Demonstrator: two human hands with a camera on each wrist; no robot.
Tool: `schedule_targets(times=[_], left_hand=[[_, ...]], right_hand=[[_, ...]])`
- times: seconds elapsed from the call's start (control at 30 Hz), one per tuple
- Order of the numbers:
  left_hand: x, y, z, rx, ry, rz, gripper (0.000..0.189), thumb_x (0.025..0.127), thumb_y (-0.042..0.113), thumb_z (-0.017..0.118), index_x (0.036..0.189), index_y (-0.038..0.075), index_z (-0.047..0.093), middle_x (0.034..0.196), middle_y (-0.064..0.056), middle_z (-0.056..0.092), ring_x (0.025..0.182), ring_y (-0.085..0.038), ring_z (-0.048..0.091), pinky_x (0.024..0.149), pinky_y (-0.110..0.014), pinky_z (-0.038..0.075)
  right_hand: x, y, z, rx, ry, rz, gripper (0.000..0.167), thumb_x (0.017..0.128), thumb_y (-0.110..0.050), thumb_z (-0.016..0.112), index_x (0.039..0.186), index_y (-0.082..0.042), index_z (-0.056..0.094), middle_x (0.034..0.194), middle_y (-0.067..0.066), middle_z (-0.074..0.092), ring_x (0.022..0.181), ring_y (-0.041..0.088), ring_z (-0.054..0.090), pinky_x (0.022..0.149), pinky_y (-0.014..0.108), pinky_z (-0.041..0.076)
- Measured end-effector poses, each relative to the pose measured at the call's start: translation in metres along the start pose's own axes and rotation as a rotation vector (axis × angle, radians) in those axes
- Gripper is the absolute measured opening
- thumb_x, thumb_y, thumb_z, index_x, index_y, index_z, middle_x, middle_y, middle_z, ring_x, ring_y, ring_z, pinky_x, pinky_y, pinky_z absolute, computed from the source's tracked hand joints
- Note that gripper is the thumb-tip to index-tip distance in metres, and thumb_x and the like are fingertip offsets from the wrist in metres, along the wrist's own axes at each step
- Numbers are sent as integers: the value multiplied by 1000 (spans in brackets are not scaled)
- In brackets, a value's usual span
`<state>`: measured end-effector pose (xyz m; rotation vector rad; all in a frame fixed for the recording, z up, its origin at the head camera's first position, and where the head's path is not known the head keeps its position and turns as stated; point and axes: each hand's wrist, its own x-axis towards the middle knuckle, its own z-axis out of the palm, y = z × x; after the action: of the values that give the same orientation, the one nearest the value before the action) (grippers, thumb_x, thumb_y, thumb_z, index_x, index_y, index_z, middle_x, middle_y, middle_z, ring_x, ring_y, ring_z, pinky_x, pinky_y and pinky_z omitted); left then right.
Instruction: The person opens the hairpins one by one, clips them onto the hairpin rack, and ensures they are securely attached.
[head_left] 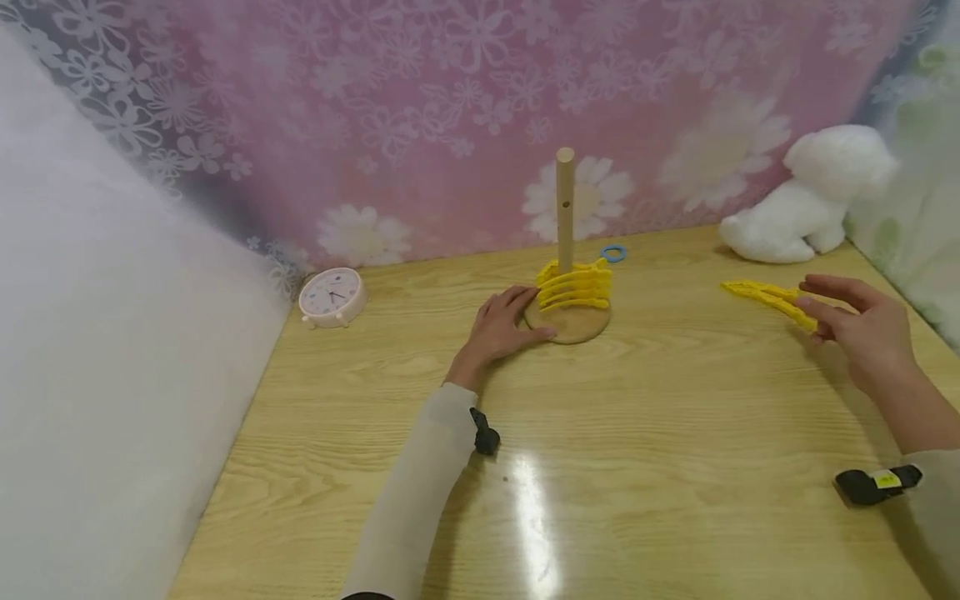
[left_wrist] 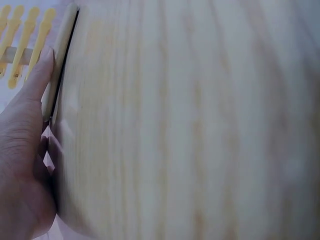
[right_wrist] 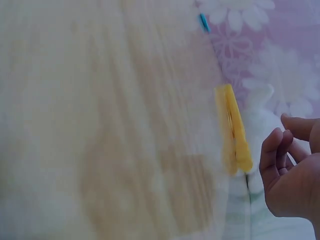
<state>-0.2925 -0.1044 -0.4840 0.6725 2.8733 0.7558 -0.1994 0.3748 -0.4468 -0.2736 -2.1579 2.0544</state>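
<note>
My left hand [head_left: 501, 323] holds the edge of a round wooden base [head_left: 576, 332], its thumb over the rim in the left wrist view. From that base rises an upright wooden post [head_left: 565, 200]. Several yellow plastic pieces [head_left: 576, 290] are stacked low around the post; their knobbed ends also show in the left wrist view. At the right, a separate yellow plastic piece [head_left: 772, 300] lies by my right hand [head_left: 862, 325]. The right wrist view shows a gap between this yellow piece [right_wrist: 233, 130] and my loosely bent fingers [right_wrist: 272, 155].
A blue ring [head_left: 613, 252] lies behind the post. A pale pink clock [head_left: 332, 297] stands at the table's left, and a white plush toy [head_left: 810, 196] sits at the back right. Flowered cloth [head_left: 450, 100] hangs behind the wooden table [head_left: 637, 467].
</note>
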Motion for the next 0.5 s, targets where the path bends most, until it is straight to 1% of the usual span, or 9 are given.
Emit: schedule_targets(times=[0.07, 0.13, 0.17, 0.23, 0.33, 0.43, 0.5], left_hand=[[-2, 1, -2, -7, 1, -5, 88, 94, 69, 62, 166, 31, 30, 169, 6, 28, 158, -20, 19, 131, -36, 1], [-3, 2, -4, -8, -3, -5, 88, 94, 69, 62, 166, 31, 29, 170, 5, 28, 159, -20, 19, 131, -35, 2], [-3, 3, -4, -10, -6, -6, 88, 94, 69, 62, 166, 31, 29, 170, 4, 28, 159, -20, 18, 131, -35, 2], [-2, 4, -5, -8, -7, -6, 88, 94, 69, 62, 166, 31, 29, 170, 4, 27, 159, -20, 18, 131, -35, 1], [-1, 4, -7, -12, -7, -4, 88, 94, 69, 63, 166, 30, 30, 169, 4, 28, 159, -19, 17, 130, -35, 1], [-2, 4, -6, -16, -11, -7, 88, 94, 69, 63, 166, 31, 29, 169, 6, 28, 159, -18, 16, 130, -34, 1], [-3, 3, -6, -17, -14, -7, 88, 94, 69, 63, 166, 31, 29, 170, 7, 27, 159, -17, 15, 130, -34, 1]], right_hand=[[0, 3, -7, -148, 28, 16, 33, 99, -21, 72, 131, -29, 70, 114, -27, 63, 62, 7, 54, 53, 19, 53], [0, 9, -14, -266, 36, 34, 34, 102, -26, 69, 136, -29, 67, 113, -28, 59, 64, 8, 56, 52, 22, 53], [1, 12, -18, -319, 40, 46, 36, 103, -29, 67, 138, -28, 66, 113, -28, 56, 65, 9, 56, 52, 23, 53], [3, 16, -23, -379, 51, 61, 38, 104, -31, 64, 142, -27, 64, 112, -28, 53, 65, 10, 56, 51, 26, 52], [7, 21, -28, -405, 53, 68, 35, 104, -31, 64, 139, -27, 66, 107, -28, 54, 64, 12, 57, 49, 30, 53], [9, 20, -28, -408, 29, 74, 29, 103, -27, 66, 132, -28, 69, 96, -27, 59, 59, 15, 57, 48, 32, 54], [10, 19, -28, -412, 12, 82, 26, 103, -25, 68, 128, -28, 70, 87, -24, 61, 57, 17, 57, 48, 34, 54]])
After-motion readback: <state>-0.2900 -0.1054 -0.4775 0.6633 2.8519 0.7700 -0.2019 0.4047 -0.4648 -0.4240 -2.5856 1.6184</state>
